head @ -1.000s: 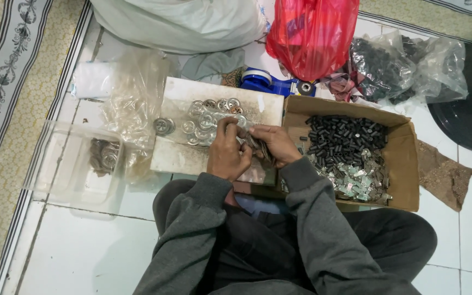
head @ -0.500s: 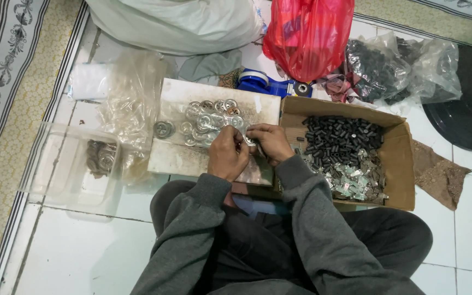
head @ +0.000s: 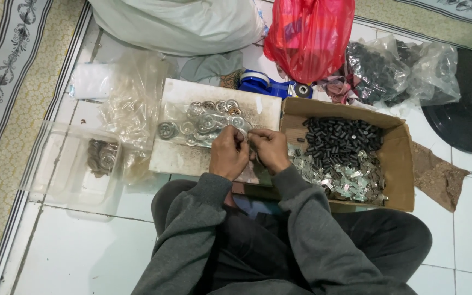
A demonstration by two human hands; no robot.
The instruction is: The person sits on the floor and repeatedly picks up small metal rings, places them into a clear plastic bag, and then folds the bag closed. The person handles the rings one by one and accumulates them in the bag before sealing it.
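Hands are meeting at the middle of my view, knuckles up, over the near edge of a white board (head: 181, 158). I am seeing the left hand (head: 228, 154) curled shut, its fingertips pinched against those of the right hand (head: 269, 150), which is curled the same way; something small is sitting between the two sets of fingertips, but it is too hidden for me to tell what it is. Grey sleeves are running back from both wrists toward the bottom of the frame.

Just beyond the fingertips, a heap of round silver metal rings (head: 208, 117) is lying on the board, with one ring (head: 166, 130) sitting a little apart at the heap's left side. Touching the board's right edge, an open cardboard box (head: 402, 164) is holding dark cylindrical pieces (head: 342, 139) in its far half and shiny flat metal bits (head: 345, 180) in its near half, right beside my right wrist.

Left of the board I am looking at crumpled clear plastic bags (head: 132, 104), and further left a clear plastic tub (head: 55, 180) with a few more rings lying in it. Beyond the board a blue tape dispenser (head: 263, 84) is resting on the tiled floor, with a red plastic bag (head: 308, 35) behind it, a large white sack (head: 181, 24) to its left and clear bags of dark parts (head: 389, 68) to its right. A black round disc (head: 468, 106) is lying at the far right edge.
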